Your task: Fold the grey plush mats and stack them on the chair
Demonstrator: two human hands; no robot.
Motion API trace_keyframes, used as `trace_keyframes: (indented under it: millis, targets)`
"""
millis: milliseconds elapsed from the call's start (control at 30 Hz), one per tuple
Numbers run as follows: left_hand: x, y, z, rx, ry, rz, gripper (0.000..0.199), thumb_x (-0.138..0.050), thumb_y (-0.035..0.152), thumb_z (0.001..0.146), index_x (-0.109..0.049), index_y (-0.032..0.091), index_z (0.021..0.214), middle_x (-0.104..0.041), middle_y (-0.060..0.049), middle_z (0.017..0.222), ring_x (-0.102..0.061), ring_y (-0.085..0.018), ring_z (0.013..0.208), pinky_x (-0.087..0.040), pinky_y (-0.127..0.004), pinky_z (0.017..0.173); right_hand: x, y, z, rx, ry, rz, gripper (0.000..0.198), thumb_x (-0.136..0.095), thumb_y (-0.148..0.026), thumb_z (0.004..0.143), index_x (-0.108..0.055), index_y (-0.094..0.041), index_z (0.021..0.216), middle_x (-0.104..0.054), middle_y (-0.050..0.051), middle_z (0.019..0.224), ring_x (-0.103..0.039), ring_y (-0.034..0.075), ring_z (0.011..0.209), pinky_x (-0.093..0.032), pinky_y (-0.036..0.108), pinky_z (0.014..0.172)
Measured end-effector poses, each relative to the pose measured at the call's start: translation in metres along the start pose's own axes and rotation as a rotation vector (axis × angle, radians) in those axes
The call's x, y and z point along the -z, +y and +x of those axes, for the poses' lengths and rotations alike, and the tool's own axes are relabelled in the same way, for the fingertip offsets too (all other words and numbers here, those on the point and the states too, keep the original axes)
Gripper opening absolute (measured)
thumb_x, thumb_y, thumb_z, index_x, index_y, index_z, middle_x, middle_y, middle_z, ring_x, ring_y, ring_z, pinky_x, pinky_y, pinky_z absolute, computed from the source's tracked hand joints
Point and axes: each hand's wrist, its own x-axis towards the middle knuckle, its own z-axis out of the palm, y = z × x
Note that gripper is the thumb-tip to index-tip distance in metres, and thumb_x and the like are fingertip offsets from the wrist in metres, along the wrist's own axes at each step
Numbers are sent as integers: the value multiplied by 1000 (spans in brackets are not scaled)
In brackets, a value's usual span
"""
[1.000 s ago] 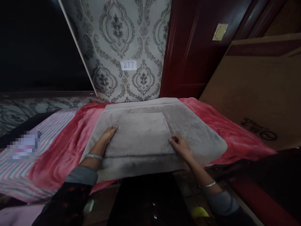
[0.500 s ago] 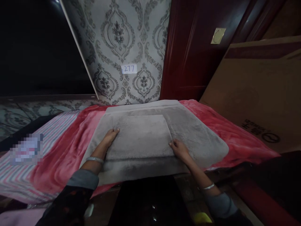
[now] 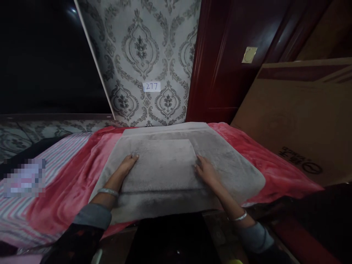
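A small folded grey plush cloth (image 3: 162, 165) lies flat on a larger grey plush piece (image 3: 231, 165). My left hand (image 3: 127, 165) is at the left side of the folded cloth, thumb on top and fingers curled round its edge. At the right edge, my right hand (image 3: 207, 170) touches the cloth with its fingers apart and the index stretched forward. A silvery bangle is on each wrist.
A red plush blanket (image 3: 236, 143) and a striped cloth (image 3: 66, 146) lie under and beside the grey pieces. A large cardboard box (image 3: 299, 113) leans at the right. Behind stand a dark screen (image 3: 49, 58), a patterned wall (image 3: 140, 106) and a dark red door (image 3: 217, 66).
My right hand's fingers have spread from a pinch at the cloth's right edge. My left hand stays at the left side. The view has tilted slightly upward.
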Motion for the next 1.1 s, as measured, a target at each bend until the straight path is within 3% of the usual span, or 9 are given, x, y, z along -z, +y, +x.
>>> trace_keyframes:
  millis: [133,267,333,467,567,933,1033,1100]
  targets:
    - [4,21,7,-64,54,144,46,-64,31,78,-64,11,120,-69,-20,123,-60,-34,126,-48,-42,104,1,-33,48,124,-15,-85,62,-45,-28,93,-40,-11,152,-45,15,153,-41,28,140,-33,41,115]
    - [-18,59,5,-431,-4,510,63,-53,29,89,-43,8,147,-44,-20,155,-37,-28,147,-31,-40,120,-2,-67,96,48,-70,-181,60,-37,-30,99,-33,-10,156,-33,16,160,-28,29,148,-29,43,117]
    - [-38,69,1,-525,-76,667,64,-47,33,94,-36,8,152,-34,-19,161,-27,-28,151,-24,-44,123,-12,-77,107,30,-78,-225,59,-34,-34,102,-30,-13,158,-27,14,163,-23,30,150,-28,47,117]
    - [-75,56,-4,-550,-165,854,62,-38,43,99,-35,14,154,-27,-16,164,-20,-30,153,-18,-55,123,-45,-72,102,93,-125,-305,55,-35,-42,104,-38,-23,155,-30,11,163,-23,31,150,-23,53,118]
    - [-86,38,-5,-573,-157,891,63,-33,46,100,-36,14,154,-30,-17,163,-23,-30,153,-18,-57,122,-65,-60,94,105,-137,-313,54,-34,-45,104,-40,-25,154,-34,10,161,-27,31,148,-23,54,117]
    - [-80,34,-6,-574,-124,865,64,-32,52,100,-37,20,155,-33,-13,163,-25,-32,152,-19,-58,122,-74,-52,94,120,-113,-328,55,-32,-44,104,-41,-24,154,-34,11,161,-28,33,147,-23,55,116]
    - [-77,32,-6,-612,-193,857,60,-31,47,101,-37,21,154,-34,-9,163,-26,-29,151,-18,-56,123,-74,-51,93,119,-113,-325,55,-33,-44,103,-41,-23,154,-34,11,161,-27,32,148,-23,56,116]
    - [-76,32,-7,-607,-148,839,57,-30,41,101,-39,20,153,-36,-10,162,-27,-27,151,-19,-54,123,-70,-52,94,113,-131,-324,55,-33,-43,103,-40,-23,154,-33,10,161,-25,32,149,-23,56,117]
